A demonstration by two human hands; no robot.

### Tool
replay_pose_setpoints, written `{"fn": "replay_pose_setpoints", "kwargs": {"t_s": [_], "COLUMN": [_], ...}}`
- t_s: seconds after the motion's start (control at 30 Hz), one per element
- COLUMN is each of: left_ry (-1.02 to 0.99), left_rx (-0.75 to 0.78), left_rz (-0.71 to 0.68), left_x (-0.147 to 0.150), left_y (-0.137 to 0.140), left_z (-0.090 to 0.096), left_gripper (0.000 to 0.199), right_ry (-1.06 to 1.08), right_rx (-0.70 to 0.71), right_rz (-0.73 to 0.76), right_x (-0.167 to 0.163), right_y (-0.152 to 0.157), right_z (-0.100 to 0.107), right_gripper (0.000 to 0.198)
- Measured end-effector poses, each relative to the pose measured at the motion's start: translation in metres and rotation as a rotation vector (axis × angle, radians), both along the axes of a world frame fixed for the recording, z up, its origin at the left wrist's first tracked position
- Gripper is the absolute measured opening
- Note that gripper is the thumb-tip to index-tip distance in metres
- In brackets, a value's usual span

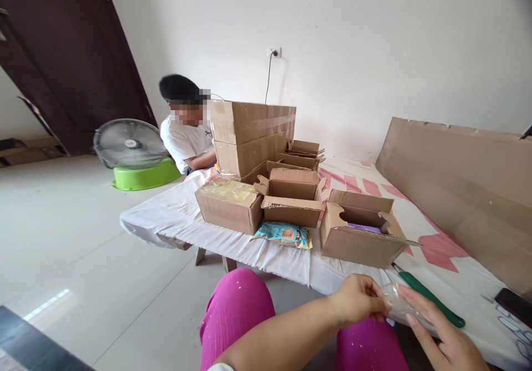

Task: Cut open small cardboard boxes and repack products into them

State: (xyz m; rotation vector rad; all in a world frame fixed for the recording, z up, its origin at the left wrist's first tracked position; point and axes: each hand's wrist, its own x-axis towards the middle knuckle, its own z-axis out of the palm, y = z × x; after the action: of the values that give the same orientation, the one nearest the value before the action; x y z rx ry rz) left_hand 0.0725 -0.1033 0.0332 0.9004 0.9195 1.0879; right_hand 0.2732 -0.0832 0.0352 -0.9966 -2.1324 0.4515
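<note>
Pinches clear plastic (399,305) between thumb and finger of the left grip (359,300); holds it also between the fingers of the right grip (451,339). Has it near the front edge of the tabletop (166,213), by the right knee (369,346), close to the green handle (432,299).

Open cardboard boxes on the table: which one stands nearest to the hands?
The front right box, with something purple inside, is nearest to the left hand. The other open boxes stand farther away, to its left.
</note>
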Motion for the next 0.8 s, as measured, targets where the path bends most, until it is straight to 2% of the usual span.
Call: {"fn": "replay_pose_setpoints", "kwargs": {"t_s": [0.07, 0.1, 0.17, 0.23, 0.27, 0.33, 0.47, 0.57, 0.63, 0.67, 0.73, 0.8], "left_ry": [-0.023, -0.033, -0.04, -0.002, 0.025, 0.081, 0.21, 0.244, 0.192, 0.161, 0.138, 0.163], "left_rx": [0.027, 0.049, 0.092, 0.147, 0.166, 0.18, 0.169, 0.163, 0.148, 0.139, 0.127, 0.135], "left_rz": [-0.014, -0.018, -0.003, 0.089, 0.11, 0.089, -0.064, -0.17, -0.197, -0.194, -0.17, -0.137], "left_x": [-0.006, -0.011, -0.019, -0.025, -0.026, -0.024, -0.014, -0.01, -0.011, -0.013, -0.018, -0.023], "left_y": [-0.005, -0.007, -0.008, -0.006, -0.004, -0.001, 0.001, -0.001, -0.004, -0.005, -0.005, -0.004], "left_z": [0.011, 0.016, 0.024, 0.026, 0.024, 0.017, 0.002, 0.001, 0.006, 0.009, 0.016, 0.02], "left_gripper": [0.035, 0.033, 0.031, 0.031, 0.031, 0.03, 0.03, 0.034, 0.046, 0.056, 0.071, 0.07], "right_ry": [-0.031, -0.046, -0.066, -0.057, -0.04, -0.019, -0.065, -0.043, 0.002, 0.021, -0.028, -0.207], "right_rx": [0.126, 0.13, 0.054, -0.002, 0.022, 0.095, 0.117, 0.137, 0.122, 0.091, -0.098, -0.448], "right_rz": [-0.123, -0.197, -0.333, -0.389, -0.37, -0.232, 0.033, 0.075, 0.009, -0.055, -0.188, -0.228], "right_x": [0.014, 0.022, 0.038, 0.044, 0.042, 0.028, -0.011, -0.017, -0.002, 0.01, 0.041, 0.076], "right_y": [0.014, 0.02, 0.027, 0.023, 0.018, 0.004, -0.013, -0.009, 0.001, 0.007, 0.018, 0.024], "right_z": [0.006, 0.01, 0.017, 0.024, 0.026, 0.03, 0.033, 0.035, 0.033, 0.03, 0.017, -0.005], "right_gripper": [0.042, 0.044, 0.045, 0.04, 0.034, 0.026, 0.024, 0.011, 0.012, 0.012, 0.015, 0.02]}}
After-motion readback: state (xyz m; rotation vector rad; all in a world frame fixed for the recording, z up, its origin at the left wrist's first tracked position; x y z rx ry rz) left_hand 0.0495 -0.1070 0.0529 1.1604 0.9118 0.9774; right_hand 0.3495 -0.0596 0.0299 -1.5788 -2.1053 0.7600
